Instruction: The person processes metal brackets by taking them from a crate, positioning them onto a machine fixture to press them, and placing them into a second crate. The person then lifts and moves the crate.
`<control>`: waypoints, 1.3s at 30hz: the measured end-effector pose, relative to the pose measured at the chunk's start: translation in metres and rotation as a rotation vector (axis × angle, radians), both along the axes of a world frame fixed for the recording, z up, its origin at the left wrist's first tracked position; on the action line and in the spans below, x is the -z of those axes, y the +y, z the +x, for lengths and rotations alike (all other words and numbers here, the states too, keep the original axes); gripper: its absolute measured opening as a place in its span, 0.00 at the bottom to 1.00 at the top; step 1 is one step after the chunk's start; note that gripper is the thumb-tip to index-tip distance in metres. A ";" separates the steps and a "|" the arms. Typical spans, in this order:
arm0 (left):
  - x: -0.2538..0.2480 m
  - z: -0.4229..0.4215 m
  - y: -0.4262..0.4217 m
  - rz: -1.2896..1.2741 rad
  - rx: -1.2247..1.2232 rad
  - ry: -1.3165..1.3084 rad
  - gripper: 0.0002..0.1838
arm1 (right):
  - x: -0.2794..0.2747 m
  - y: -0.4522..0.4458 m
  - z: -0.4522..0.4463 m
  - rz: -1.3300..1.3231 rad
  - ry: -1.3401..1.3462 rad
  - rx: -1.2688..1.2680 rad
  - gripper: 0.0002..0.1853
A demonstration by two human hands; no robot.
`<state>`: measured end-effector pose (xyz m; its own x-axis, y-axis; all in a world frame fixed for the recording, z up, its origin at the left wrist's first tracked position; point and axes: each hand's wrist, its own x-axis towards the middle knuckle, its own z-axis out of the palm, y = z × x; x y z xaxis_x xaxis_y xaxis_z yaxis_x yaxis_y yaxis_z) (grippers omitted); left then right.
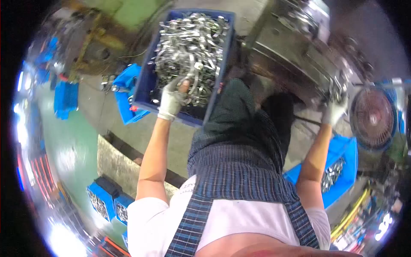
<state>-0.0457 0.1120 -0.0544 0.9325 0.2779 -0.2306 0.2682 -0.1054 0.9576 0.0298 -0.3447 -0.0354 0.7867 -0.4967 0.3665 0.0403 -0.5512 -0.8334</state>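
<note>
Green floor lies left of a blue bin; right hand clutches metal pieces, left hand: cannot tell.

Left hand and right hand (both gloved) reach forward, well apart

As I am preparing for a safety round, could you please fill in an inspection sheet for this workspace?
Surface: grey metal machine ahead, details blurred.
Job's things: dark blue bin heaped with shiny metal strips.
Clutter: blue crate under the right arm, holding metal parts.
Hands: left hand, gloved, at the heap; right hand, gloved, at a cluster of metal pieces; both grips unclear.
Cables: nothing certain; thin lines left of the bin are too blurred to identify.
Surroundings: round fan at right; green floor at left.
</note>
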 end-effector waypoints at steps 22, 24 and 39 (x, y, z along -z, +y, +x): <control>-0.081 0.015 0.022 -0.006 0.960 0.533 0.20 | -0.044 0.261 -0.036 -0.556 0.119 -1.451 0.21; -0.081 0.008 0.021 0.215 0.972 0.546 0.18 | -0.041 0.257 -0.037 -0.474 0.157 -1.464 0.17; 0.007 0.004 0.045 -0.298 0.283 0.294 0.10 | -0.028 0.054 -0.039 1.199 -0.386 -0.243 0.13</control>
<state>-0.0422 0.1571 -0.0618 0.8453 -0.0944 -0.5259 0.5317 0.0530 0.8452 -0.0089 -0.2907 -0.0076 0.8464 -0.5323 0.0155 0.3829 0.5880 -0.7124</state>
